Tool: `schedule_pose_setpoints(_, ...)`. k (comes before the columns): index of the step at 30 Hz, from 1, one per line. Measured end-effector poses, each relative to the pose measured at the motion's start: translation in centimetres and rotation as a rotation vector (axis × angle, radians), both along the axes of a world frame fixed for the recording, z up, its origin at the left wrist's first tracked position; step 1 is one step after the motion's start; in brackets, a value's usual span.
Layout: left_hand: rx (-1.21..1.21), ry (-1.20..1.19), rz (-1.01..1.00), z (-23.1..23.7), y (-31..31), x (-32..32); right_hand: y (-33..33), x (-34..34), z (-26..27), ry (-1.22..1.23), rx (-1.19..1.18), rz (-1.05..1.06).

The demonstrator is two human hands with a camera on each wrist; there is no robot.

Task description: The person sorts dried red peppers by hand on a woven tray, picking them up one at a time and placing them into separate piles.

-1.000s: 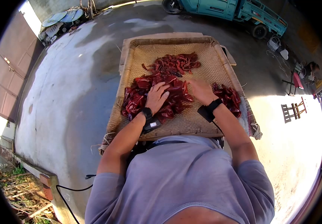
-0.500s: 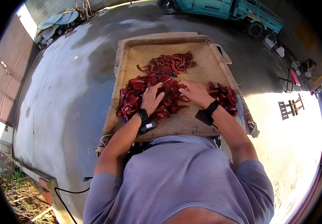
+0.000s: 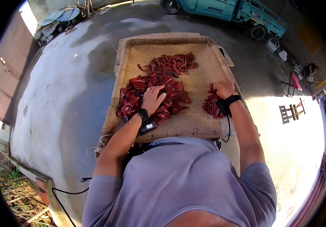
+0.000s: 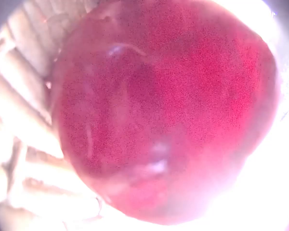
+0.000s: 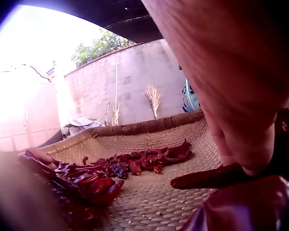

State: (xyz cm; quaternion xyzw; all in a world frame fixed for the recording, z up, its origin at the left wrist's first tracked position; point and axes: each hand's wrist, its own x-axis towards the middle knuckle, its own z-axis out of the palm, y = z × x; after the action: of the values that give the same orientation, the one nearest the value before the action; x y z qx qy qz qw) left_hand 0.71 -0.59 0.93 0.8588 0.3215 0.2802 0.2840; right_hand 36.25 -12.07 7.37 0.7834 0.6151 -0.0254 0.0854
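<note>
Dried red peppers lie in three heaps on a woven tray (image 3: 199, 123). My left hand (image 3: 152, 100) rests on the large heap (image 3: 130, 99) at the left, its fingers loosely extended. A glossy red pepper (image 4: 173, 96) fills most of the left wrist view, blurred and close. Over at the smaller heap (image 3: 210, 108) on the right, my right hand (image 3: 225, 89) has its fingers bent downward. The right wrist view shows those fingertips on a dark, slender pepper (image 5: 209, 178), its narrow end sticking out to the left. A heap of thin, shrivelled pieces (image 3: 170, 64) sits at the far side.
A raised rim (image 3: 166, 41) runs round the tray. Cables hang from both wrist cameras. Beyond, on the concrete floor, stand a teal cargo tricycle (image 3: 223, 11), a small dark chair (image 3: 292, 111) in sunlight and, at the right, another person (image 3: 311, 71).
My right hand first came closer to the left hand at the large heap, then swung right to the smaller heap. The left hand has stayed on the large heap.
</note>
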Motion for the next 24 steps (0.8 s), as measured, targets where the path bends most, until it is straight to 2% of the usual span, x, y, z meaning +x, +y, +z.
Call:
schedule_pose_setpoints(4,0.0,-0.029,-0.009,-0.1,0.0,-0.1,-0.2,-0.2,-0.2,-0.022,0.068,0.026)
schedule_pose_setpoints(7,-0.002,-0.028,-0.008,0.0,0.1,0.0,-0.6,-1.5,0.9,0.158,0.248,0.085)
schedule_pose_setpoints(10,-0.032,-0.043,-0.003,-0.1,0.0,-0.1,-0.6,-5.7,3.8,0.474,0.303,0.09)
schedule_pose_setpoints(11,-0.047,-0.058,-0.001,-0.1,-0.1,-0.1,-0.5,-7.1,4.0,0.428,0.311,0.158)
schedule_pose_setpoints(13,-0.059,-0.098,-0.009,0.0,0.1,0.0,0.0,-9.7,3.5,0.513,0.334,0.239)
schedule_pose_setpoints(15,-0.06,-0.145,-0.022,0.1,0.0,-0.2,0.6,-12.1,2.9,0.557,0.232,0.279)
schedule_pose_setpoints(18,-0.176,-0.24,0.001,0.0,0.0,-0.1,1.4,-15.3,1.4,0.847,0.192,0.268)
schedule_pose_setpoints(21,-0.094,-0.173,-0.005,1.0,-0.6,-0.3,2.1,-16.7,-0.4,0.762,0.202,0.242)
schedule_pose_setpoints(24,0.03,-0.087,-0.023,0.7,-0.2,0.0,1.9,-17.1,-0.9,0.7,0.329,0.271)
